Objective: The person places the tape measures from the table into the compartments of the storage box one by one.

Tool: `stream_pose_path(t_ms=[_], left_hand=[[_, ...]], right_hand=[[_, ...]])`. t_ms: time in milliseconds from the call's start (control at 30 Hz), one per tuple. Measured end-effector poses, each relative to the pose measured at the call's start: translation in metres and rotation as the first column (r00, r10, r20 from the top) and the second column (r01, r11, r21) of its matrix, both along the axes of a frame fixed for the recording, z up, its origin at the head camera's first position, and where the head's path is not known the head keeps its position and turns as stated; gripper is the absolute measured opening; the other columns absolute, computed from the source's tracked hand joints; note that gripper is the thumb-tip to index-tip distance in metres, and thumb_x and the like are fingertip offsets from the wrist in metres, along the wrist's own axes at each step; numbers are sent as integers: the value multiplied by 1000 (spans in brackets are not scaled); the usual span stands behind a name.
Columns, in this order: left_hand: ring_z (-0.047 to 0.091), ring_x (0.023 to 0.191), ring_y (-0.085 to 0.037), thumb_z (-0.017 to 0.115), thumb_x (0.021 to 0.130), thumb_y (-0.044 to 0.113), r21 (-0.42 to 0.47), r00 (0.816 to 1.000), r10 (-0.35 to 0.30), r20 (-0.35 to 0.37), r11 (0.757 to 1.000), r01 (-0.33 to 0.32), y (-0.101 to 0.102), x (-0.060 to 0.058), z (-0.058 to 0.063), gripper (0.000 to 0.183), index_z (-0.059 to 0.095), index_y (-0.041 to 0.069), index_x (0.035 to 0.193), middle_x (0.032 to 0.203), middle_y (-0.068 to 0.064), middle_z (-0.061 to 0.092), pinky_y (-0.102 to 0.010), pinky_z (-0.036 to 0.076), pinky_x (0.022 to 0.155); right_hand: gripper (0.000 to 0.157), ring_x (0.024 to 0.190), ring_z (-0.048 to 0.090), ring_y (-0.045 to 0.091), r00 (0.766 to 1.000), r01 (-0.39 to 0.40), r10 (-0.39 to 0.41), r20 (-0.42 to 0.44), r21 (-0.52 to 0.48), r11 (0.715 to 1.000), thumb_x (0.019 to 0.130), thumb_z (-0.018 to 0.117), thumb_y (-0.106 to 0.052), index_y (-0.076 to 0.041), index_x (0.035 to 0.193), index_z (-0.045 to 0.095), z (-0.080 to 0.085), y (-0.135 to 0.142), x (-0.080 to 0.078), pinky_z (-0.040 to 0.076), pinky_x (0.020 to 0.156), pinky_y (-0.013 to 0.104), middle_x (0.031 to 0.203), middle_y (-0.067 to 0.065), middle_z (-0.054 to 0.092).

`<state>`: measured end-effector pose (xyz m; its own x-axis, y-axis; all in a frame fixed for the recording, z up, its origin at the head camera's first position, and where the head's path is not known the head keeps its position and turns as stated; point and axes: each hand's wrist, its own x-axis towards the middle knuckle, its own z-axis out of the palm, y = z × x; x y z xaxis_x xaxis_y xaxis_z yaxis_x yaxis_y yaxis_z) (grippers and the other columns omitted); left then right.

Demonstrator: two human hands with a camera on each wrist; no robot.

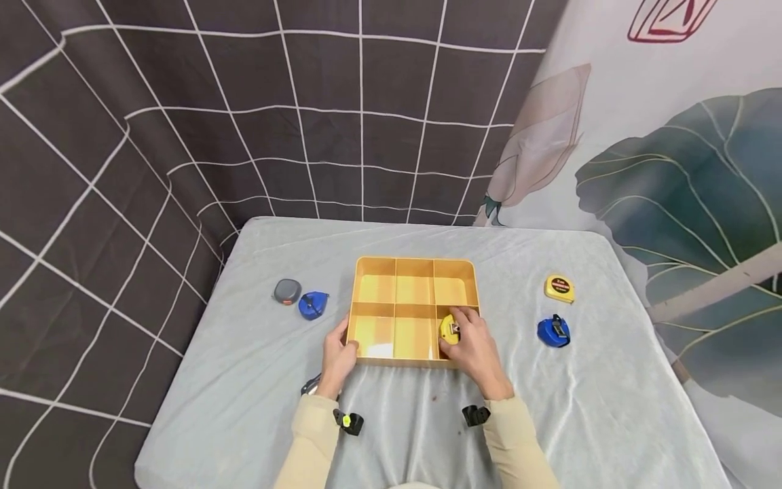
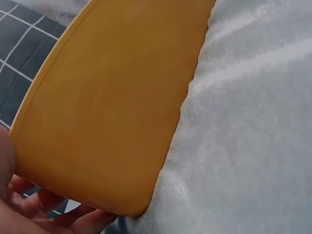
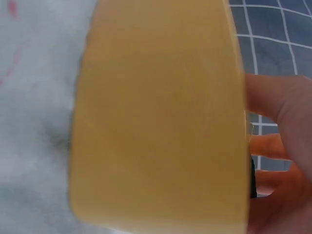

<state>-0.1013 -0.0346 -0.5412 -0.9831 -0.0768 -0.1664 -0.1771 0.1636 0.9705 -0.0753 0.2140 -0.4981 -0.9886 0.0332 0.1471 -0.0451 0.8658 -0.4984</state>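
A yellow six-compartment tray lies on the cloth in front of me. My left hand grips its front left corner, thumb at the rim and fingers along the left side. In the left wrist view these fingers reach round the end of the tray wall. My right hand pinches a yellow tape measure within the front right compartment. The tray's front wall hides most of that tape measure in the right wrist view, where the right hand bends over the rim.
Left of the tray lie a grey tape measure and a blue tape measure. On the right are a yellow tape measure and another blue one. A dark item is partly hidden by my left wrist. Gridded cloth hangs behind.
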Motion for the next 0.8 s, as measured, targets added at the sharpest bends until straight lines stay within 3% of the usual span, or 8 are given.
stream_pose_path(t_ms=[333, 633, 800], left_hand=[[30, 133, -27, 41, 70, -15, 7, 1000, 1, 21, 1000, -1, 1, 1, -5, 73, 37, 6, 140, 143, -12, 36, -42, 25, 107], [31, 132, -27, 41, 69, -14, -17, 1000, 6, -5, 1000, -6, -1, 2, -5, 73, 37, 4, 139, 143, -13, 37, -42, 25, 107], [32, 132, -27, 41, 68, -14, -8, 1000, -3, 3, 1000, 3, 1, 1, -5, 74, 37, 4, 140, 143, -14, 37, -42, 25, 107]], right_hand=[[62, 106, 50, 42, 999, -30, 31, 15, -43, 999, 62, 78, -8, 8, 118, 55, -15, -3, -6, 44, 88, 47, 117, 25, 52], [58, 93, 56, 34, 984, 2, 4, 181, -34, 999, 64, 78, -8, 7, 114, 54, -15, -6, -13, 49, 75, 41, 107, 22, 55], [51, 84, 54, 29, 976, 19, -11, 219, -33, 999, 64, 77, -6, 6, 109, 56, -15, -5, -14, 48, 68, 37, 99, 19, 56]])
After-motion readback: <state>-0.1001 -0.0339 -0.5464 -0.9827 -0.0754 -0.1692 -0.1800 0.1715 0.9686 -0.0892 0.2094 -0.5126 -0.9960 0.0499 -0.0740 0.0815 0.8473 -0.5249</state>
